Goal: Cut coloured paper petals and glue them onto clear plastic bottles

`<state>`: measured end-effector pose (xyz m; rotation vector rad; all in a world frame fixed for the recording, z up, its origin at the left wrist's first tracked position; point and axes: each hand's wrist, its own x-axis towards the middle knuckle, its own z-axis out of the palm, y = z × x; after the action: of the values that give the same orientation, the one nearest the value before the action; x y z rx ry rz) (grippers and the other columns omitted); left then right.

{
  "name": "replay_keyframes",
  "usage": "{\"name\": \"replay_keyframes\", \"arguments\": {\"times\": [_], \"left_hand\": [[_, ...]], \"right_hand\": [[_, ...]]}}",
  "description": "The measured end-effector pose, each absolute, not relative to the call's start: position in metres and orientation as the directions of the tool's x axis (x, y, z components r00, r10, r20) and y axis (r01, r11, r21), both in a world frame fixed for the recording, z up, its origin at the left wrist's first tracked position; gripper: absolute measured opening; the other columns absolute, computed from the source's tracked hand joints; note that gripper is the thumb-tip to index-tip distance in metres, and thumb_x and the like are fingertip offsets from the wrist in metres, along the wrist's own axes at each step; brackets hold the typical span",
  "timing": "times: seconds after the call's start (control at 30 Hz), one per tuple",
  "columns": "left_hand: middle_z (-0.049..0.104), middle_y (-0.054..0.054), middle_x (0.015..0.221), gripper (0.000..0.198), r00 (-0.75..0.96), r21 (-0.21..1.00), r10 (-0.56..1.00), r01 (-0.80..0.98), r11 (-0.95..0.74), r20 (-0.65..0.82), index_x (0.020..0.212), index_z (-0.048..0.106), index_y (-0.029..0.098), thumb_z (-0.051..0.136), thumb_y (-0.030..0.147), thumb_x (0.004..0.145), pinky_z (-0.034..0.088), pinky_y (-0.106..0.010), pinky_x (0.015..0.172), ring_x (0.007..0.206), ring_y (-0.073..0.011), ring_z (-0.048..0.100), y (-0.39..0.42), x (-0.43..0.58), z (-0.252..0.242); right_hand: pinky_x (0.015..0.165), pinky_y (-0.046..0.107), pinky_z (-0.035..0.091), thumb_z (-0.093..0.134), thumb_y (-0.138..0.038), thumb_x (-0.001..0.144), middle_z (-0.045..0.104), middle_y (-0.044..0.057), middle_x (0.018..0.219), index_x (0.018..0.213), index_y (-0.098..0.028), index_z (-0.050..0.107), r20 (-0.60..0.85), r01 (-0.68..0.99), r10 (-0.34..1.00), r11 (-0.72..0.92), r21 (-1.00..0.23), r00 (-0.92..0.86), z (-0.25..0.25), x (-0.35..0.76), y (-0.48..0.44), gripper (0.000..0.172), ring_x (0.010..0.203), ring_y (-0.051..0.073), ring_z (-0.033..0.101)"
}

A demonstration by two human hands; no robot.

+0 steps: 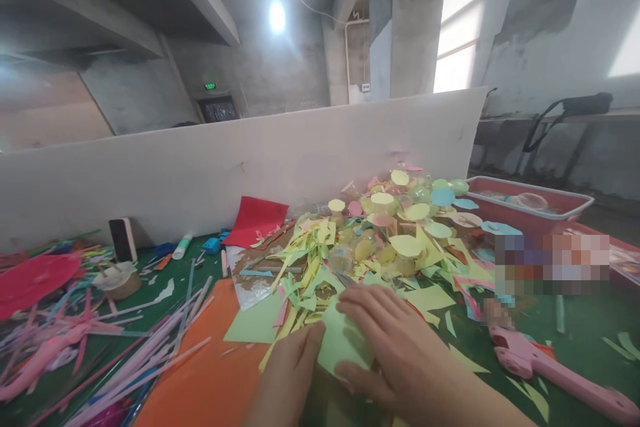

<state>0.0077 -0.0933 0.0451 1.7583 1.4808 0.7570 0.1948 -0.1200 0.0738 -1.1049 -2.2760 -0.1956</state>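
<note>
My left hand (290, 373) and my right hand (395, 347) are together at the near edge of the table, both on a pale green piece of paper (340, 340). The left thumb and fingers pinch its left side. The right hand's fingers curl over its right side, thumb under the lower edge. Just beyond lies a heap of yellow and green paper offcuts (320, 253), and behind it a pile of small clear cups capped with coloured paper discs (405, 213).
An orange sheet (210, 373) and a light green sheet (255, 323) lie left of my hands. Coloured straws (115, 347) spread at the left. A pink glue gun (540, 363) lies at the right, a red tray (530, 203) behind it. A white board (200, 173) walls the table's back.
</note>
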Motion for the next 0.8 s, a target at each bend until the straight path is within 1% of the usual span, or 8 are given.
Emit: {"name": "replay_keyframes", "arguments": {"times": [0.07, 0.13, 0.23, 0.33, 0.43, 0.5, 0.67, 0.8], "left_hand": [[0.07, -0.005, 0.079, 0.053, 0.209, 0.82, 0.978, 0.56, -0.123, 0.004, 0.076, 0.064, 0.017, 0.037, 0.062, 0.085, 0.048, -0.029, 0.071, 0.08, -0.0232, 0.061, -0.092, 0.008, 0.045], [0.072, -0.008, 0.093, 0.051, 0.211, 0.827, 0.977, 0.551, -0.115, -0.005, 0.087, 0.066, 0.016, 0.037, 0.058, 0.087, 0.048, -0.033, 0.08, 0.091, -0.0258, 0.063, -0.091, 0.007, 0.044], [0.065, -0.013, 0.122, 0.048, 0.059, 0.823, 0.998, 0.568, -0.019, -0.018, 0.107, 0.064, 0.016, 0.04, 0.052, 0.087, 0.04, -0.041, 0.1, 0.117, -0.0286, 0.056, -0.09, 0.004, 0.043], [0.066, -0.014, 0.119, 0.045, 0.01, 0.823, 1.0, 0.568, -0.001, -0.005, 0.106, 0.062, 0.016, 0.037, 0.049, 0.088, 0.039, -0.041, 0.101, 0.12, -0.0272, 0.054, -0.089, 0.003, 0.043], [0.069, -0.009, 0.093, 0.043, 0.056, 0.796, 0.997, 0.601, -0.069, 0.044, 0.089, 0.06, 0.02, 0.028, 0.049, 0.092, 0.045, -0.038, 0.091, 0.109, -0.026, 0.059, -0.089, 0.003, 0.042], [0.066, -0.007, 0.088, 0.043, 0.111, 0.769, 0.992, 0.63, -0.112, 0.054, 0.085, 0.057, 0.021, 0.027, 0.05, 0.093, 0.045, -0.036, 0.087, 0.102, -0.0247, 0.059, -0.09, 0.002, 0.042], [0.061, -0.005, 0.105, 0.029, 0.421, 0.716, 0.907, 0.639, -0.28, -0.021, 0.101, 0.06, 0.022, 0.049, 0.045, 0.087, 0.043, -0.034, 0.091, 0.101, -0.0214, 0.054, -0.099, 0.002, 0.046], [0.055, -0.005, 0.122, 0.045, 0.466, 0.686, 0.884, 0.657, -0.313, -0.043, 0.118, 0.058, 0.027, 0.069, 0.037, 0.075, 0.038, -0.037, 0.098, 0.115, -0.0253, 0.046, -0.107, 0.01, 0.047]], "right_hand": [[0.103, 0.043, 0.04, 0.049, -0.055, 0.09, 0.056, 0.015, 0.133, 0.129, -0.009, 0.052, 0.504, 0.679, 0.612, 0.731, -0.067, -0.61, 0.071, 0.193, -0.122, 0.06, 0.124, 0.03, 0.049], [0.109, 0.043, 0.036, 0.046, -0.06, 0.09, 0.048, 0.016, 0.141, 0.136, -0.007, 0.046, 0.416, 0.661, 0.62, 0.748, -0.059, -0.665, 0.064, 0.194, -0.123, 0.07, 0.13, 0.03, 0.043], [0.112, 0.043, 0.034, 0.047, -0.058, 0.09, 0.042, 0.014, 0.146, 0.142, -0.009, 0.04, 0.344, 0.677, 0.664, 0.729, -0.101, -0.664, 0.054, 0.199, -0.122, 0.071, 0.134, 0.029, 0.039], [0.114, 0.043, 0.032, 0.048, -0.056, 0.091, 0.039, 0.012, 0.148, 0.144, -0.011, 0.038, 0.349, 0.675, 0.673, 0.725, -0.138, -0.652, 0.049, 0.204, -0.122, 0.07, 0.136, 0.027, 0.036], [0.115, 0.043, 0.031, 0.05, -0.052, 0.092, 0.04, 0.011, 0.148, 0.143, -0.012, 0.039, 0.344, 0.684, 0.689, 0.712, -0.157, -0.638, 0.048, 0.205, -0.122, 0.066, 0.136, 0.026, 0.036], [0.114, 0.043, 0.033, 0.05, -0.048, 0.093, 0.04, 0.011, 0.147, 0.142, -0.012, 0.04, 0.338, 0.705, 0.711, 0.69, -0.165, -0.617, 0.047, 0.206, -0.121, 0.062, 0.136, 0.026, 0.037], [0.11, 0.043, 0.039, 0.054, -0.037, 0.092, 0.042, 0.015, 0.144, 0.141, -0.008, 0.042, 0.322, 0.729, 0.742, 0.659, -0.185, -0.588, 0.049, 0.209, -0.12, 0.058, 0.132, 0.027, 0.043], [0.111, 0.043, 0.036, 0.058, -0.02, 0.087, 0.041, 0.016, 0.145, 0.141, -0.007, 0.041, 0.276, 0.737, 0.757, 0.648, -0.193, -0.593, 0.052, 0.212, -0.122, 0.058, 0.133, 0.027, 0.042]]}}
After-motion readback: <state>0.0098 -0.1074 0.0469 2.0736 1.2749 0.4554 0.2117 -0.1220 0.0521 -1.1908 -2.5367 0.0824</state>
